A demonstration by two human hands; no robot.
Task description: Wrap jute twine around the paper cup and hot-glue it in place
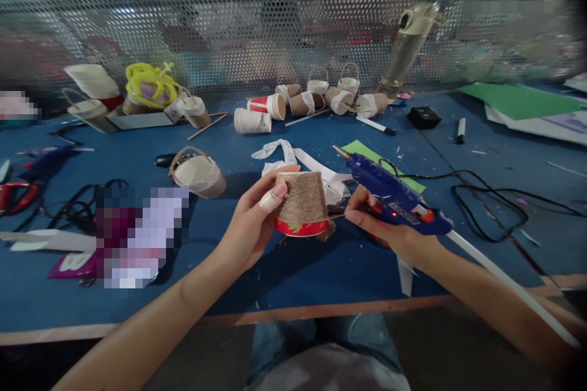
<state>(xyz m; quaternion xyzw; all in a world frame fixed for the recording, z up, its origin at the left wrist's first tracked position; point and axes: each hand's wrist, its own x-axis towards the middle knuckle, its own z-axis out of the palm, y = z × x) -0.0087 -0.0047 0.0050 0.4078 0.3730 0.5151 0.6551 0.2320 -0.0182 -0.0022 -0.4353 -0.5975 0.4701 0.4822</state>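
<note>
A paper cup (301,201), mostly wrapped in brown twine, is upside down with its red rim at the bottom. My left hand (257,214) grips it from the left, the thumb, with a pale wrap round it, on the twine. My right hand (389,226) is closed below a blue glue gun (397,195), which points up and left with a long white glue stick out of its back. Its thumb and finger pinch a strand of twine (337,215) leading towards the cup. Whether those fingers also bear the gun is partly hidden. White lace (279,149) lies behind the cup.
A basket-like cup (199,176) stands left of my hands. Several twine-wrapped cups (339,99) and a bottle (406,49) are by the mesh screen. Black cable (486,195) lies right, red scissors (18,195) far left. Green paper (518,101) lies at the back right.
</note>
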